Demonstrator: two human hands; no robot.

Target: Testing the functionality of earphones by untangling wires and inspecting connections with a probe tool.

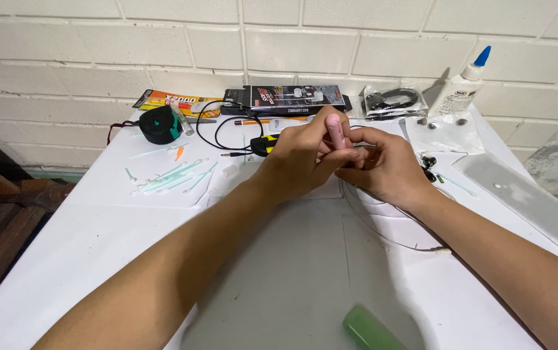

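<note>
Smooth pink plastic tube, matt white table, rough painted brick wall.

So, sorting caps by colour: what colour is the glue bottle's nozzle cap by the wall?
Blue, atop the white glue bottle; head view.

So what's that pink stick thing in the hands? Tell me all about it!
The pink stick is a small, smooth cylinder with a rounded top, plastic by its look. It stands almost upright above the white table. The left hand wraps around it, fingers curled on its side, and the right hand pinches near its bottom end, which is hidden.
</note>
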